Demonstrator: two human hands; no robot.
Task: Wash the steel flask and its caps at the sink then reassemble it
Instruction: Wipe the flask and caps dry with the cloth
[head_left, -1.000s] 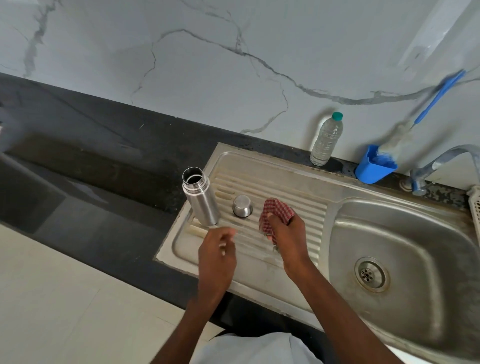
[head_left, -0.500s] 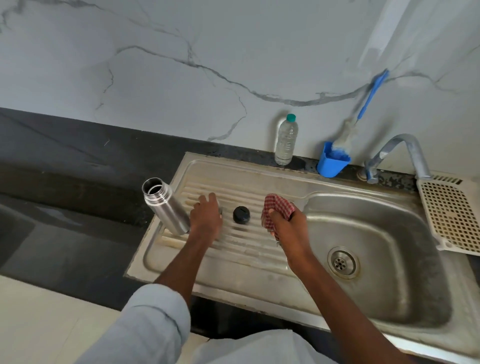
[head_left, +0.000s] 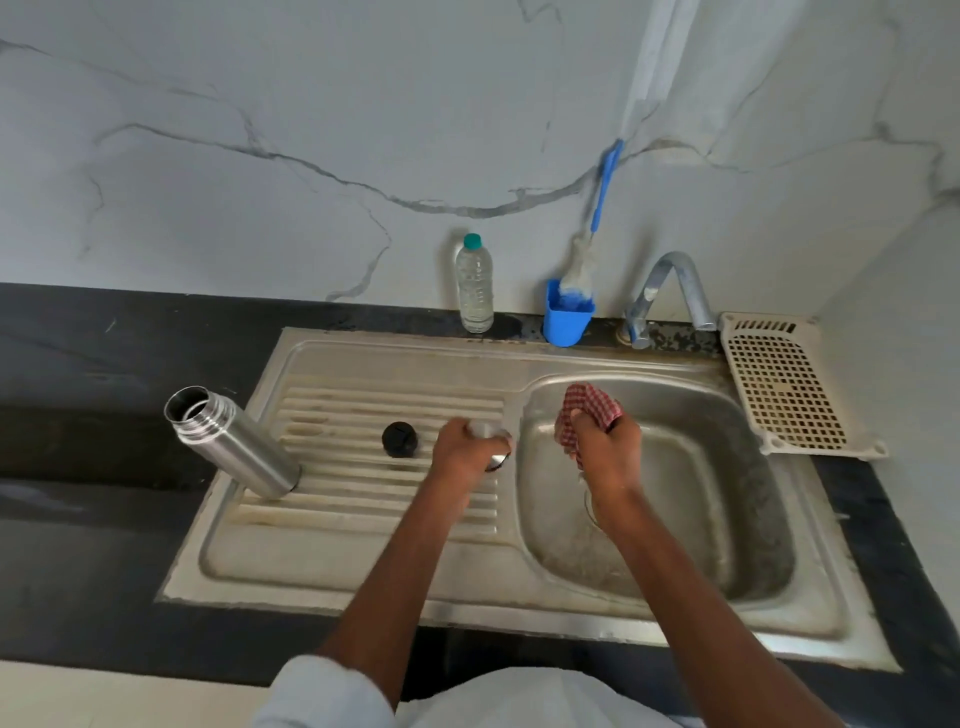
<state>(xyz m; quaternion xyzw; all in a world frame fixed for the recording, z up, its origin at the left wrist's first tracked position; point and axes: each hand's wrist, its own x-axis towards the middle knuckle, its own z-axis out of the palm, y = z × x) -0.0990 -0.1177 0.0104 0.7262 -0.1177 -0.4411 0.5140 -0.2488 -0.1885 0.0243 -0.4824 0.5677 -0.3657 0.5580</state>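
L hand (head_left: 460, 451) grips steel cap (head_left: 491, 441) at basin edge, R hand (head_left: 605, 452) clutches checked cloth (head_left: 587, 410).

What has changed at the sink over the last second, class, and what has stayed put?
The left hand reached to the drainboard, took hold of the steel cap and carried it towards the basin. The right hand, gripping the checked cloth, moved over the basin. The flask and black cap stayed.

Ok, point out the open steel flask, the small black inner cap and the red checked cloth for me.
open steel flask (head_left: 236, 447): head view, middle of its brushed body.
small black inner cap (head_left: 399, 439): head view, its top face, on the draining board.
red checked cloth (head_left: 589, 405): head view, bunched fabric above the right hand (head_left: 605, 449).
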